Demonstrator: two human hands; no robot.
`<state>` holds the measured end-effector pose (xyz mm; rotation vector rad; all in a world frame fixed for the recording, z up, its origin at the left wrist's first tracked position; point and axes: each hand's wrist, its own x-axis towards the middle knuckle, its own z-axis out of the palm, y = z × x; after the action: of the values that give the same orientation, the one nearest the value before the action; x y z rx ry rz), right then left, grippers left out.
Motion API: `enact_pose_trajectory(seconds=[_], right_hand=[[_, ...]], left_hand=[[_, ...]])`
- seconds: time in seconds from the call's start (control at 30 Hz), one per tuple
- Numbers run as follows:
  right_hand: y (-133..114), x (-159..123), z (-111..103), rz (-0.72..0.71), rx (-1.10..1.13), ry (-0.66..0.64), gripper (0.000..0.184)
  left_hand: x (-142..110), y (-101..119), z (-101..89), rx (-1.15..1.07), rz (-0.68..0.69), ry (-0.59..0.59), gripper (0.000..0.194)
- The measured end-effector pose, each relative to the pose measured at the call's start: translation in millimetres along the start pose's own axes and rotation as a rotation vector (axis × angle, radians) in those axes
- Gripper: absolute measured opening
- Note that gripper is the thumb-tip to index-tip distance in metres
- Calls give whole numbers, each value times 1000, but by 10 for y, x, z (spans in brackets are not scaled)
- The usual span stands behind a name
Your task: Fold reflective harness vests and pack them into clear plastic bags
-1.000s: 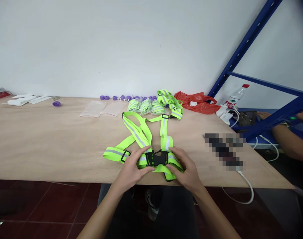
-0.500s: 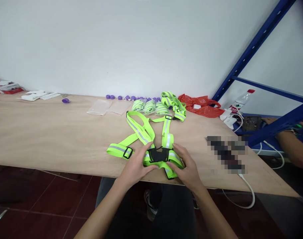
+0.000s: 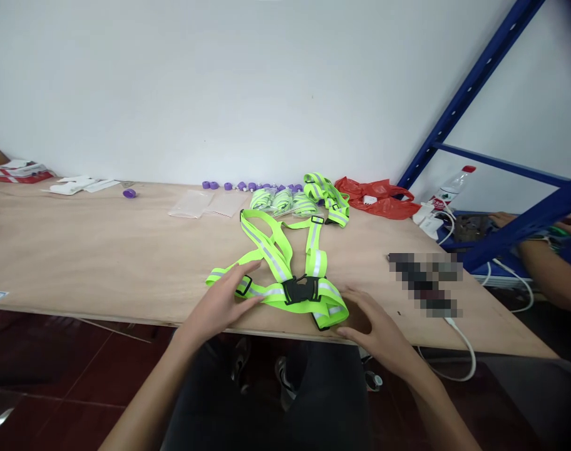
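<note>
A neon-green reflective strap vest lies spread on the plywood table, its black buckle clipped together near the front edge. My left hand lies open on the belt's left end, fingers stretched out. Just right of the belt's right end, my right hand is open, palm down at the table's front edge, holding nothing.
Folded green vests, bagged vests, clear bags and purple caps sit near the wall. A red bag, bottle, white cable and a blurred object lie to the right. Another person's arm reaches through the blue rack.
Both hands have let go of the buckle and moved apart, the left onto the belt's left end, the right off to the table edge. The belt lies flatter.
</note>
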<state>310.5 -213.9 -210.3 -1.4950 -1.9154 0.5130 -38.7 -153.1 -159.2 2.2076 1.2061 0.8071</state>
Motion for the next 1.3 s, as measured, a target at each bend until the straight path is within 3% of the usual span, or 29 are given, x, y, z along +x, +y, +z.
enact_pose_trajectory(seconds=[0.13, 0.27, 0.5, 0.63, 0.77, 0.93, 1.3], right_hand=[[-58, 101, 66, -15, -44, -28, 55], [-122, 214, 98, -72, 9, -21, 33], [-103, 291, -15, 124, 391, 36, 21], [-111, 362, -150, 184, 496, 94, 29], [-177, 418, -303, 219, 371, -47, 40], [-171, 410, -486, 208, 134, -161, 36], [118, 402, -726, 90, 44, -102, 63]], left_hand=[[57, -203, -130, 103, 27, -162, 47], [97, -298, -195, 125, 31, -254, 40], [116, -294, -366, 22, -4, -191, 37], [113, -319, -505, -33, -34, -153, 40], [95, -342, -661, -25, -31, -173, 42], [27, -389, -832, 48, -52, -133, 44], [-48, -555, -982, 107, 7, -98, 49]])
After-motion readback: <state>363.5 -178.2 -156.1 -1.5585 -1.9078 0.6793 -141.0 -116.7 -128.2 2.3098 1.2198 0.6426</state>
